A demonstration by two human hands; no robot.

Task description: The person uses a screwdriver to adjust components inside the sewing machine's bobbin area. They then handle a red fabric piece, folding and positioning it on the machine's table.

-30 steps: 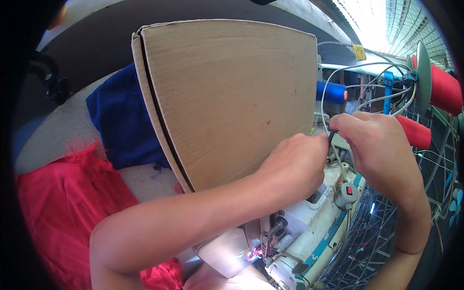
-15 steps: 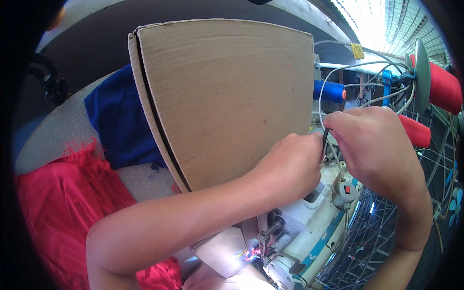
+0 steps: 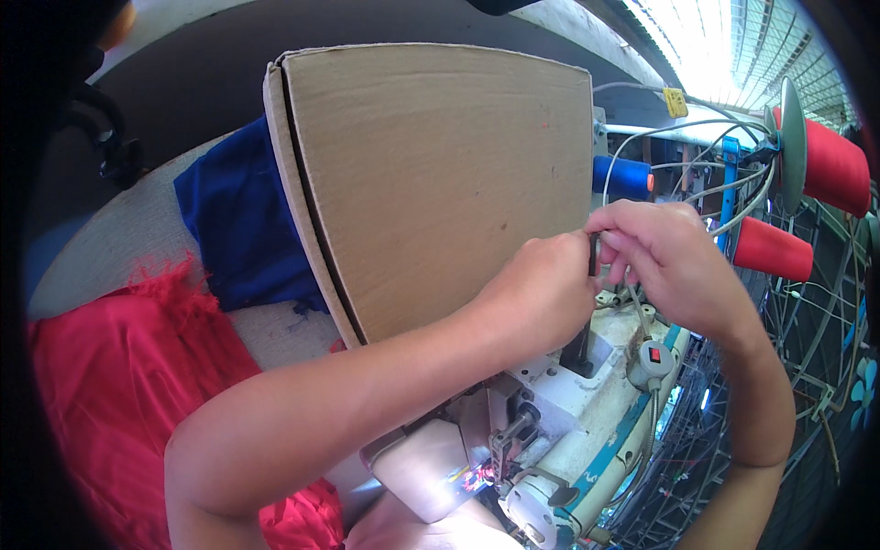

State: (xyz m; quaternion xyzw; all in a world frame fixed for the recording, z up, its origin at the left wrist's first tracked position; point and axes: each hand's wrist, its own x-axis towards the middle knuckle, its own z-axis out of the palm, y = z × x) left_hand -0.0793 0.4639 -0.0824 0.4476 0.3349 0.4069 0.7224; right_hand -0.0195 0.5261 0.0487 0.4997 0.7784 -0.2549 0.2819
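My left hand (image 3: 548, 282) reaches across the front of the cardboard box, closed around a thin dark piece (image 3: 594, 255) that shows at its fingertips. What kind of piece it is I cannot make out. Close against it, my right hand (image 3: 671, 261) is closed in a pinch beside the dark piece; whatever its fingertips hold is too small to name. Both hands are above the rear part of a white sewing machine (image 3: 598, 438) with a teal stripe. A bright lamp lights the metal plate (image 3: 423, 469) near its presser foot.
A large cardboard box (image 3: 449, 174) stands behind my left forearm. Red cloth (image 3: 137, 394) and blue cloth (image 3: 240, 220) lie at the left. Red thread cones (image 3: 775, 249), a blue thread cone (image 3: 623, 174) and looping cables surround the right side. A grey switch (image 3: 653, 362) sits on the machine.
Both hands have shifted slightly left. My right hand has turned, so its fingers now show beside the dark piece, and more of the machine top is visible beneath. The view has shifted a little.
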